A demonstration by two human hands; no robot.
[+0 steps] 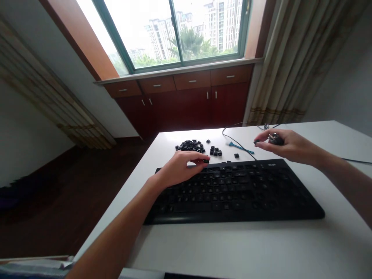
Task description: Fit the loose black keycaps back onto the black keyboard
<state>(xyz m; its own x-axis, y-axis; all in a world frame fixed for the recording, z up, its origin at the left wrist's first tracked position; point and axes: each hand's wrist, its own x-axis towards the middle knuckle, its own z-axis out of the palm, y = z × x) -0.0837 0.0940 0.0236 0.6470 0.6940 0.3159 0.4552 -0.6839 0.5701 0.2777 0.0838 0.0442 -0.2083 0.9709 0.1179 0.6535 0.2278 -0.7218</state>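
A black computer keyboard [232,193] lies on the white table [232,248], with several keys gone from its top row. My left hand [180,168] is over the keyboard's top left, its fingertips pinching what looks like a black keycap [206,161]. My right hand [286,145] hangs above the keyboard's top right, closed around a dark round object with a metal part [274,138]. Its exact kind is unclear. Loose black keycaps form a heap [189,146] and a smaller group [215,151] behind the keyboard.
A blue plastic tool [241,148] lies on the table between the keycaps and my right hand. A thin black cable [232,136] loops along the far side. The table's left edge drops to a dark floor. Red-brown cabinets stand below a window.
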